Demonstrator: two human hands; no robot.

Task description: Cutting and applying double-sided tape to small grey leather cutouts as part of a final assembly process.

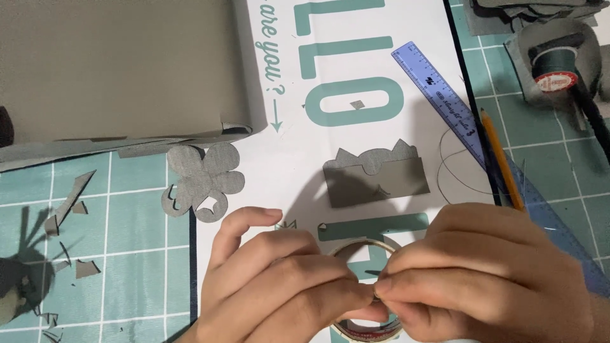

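Observation:
My left hand (279,286) and my right hand (483,273) meet at the bottom middle, both gripping a roll of clear tape (365,248). Fingertips of both hands pinch at the roll's near rim, where the tape end seems to be. Just beyond the hands lies a grey fabric rectangle with a scalloped and jagged top edge (375,178). A grey flower-shaped fabric cutout (206,181) lies to the left of it. Both rest on or beside a white printed sheet (356,57).
A green grid cutting mat (133,254) carries grey fabric scraps (73,203). A blue ruler (441,95), an orange pencil (502,159), a loop of thread (457,165) and a dark thread spool (556,67) lie to the right. A large grey fabric sheet (114,63) covers the upper left.

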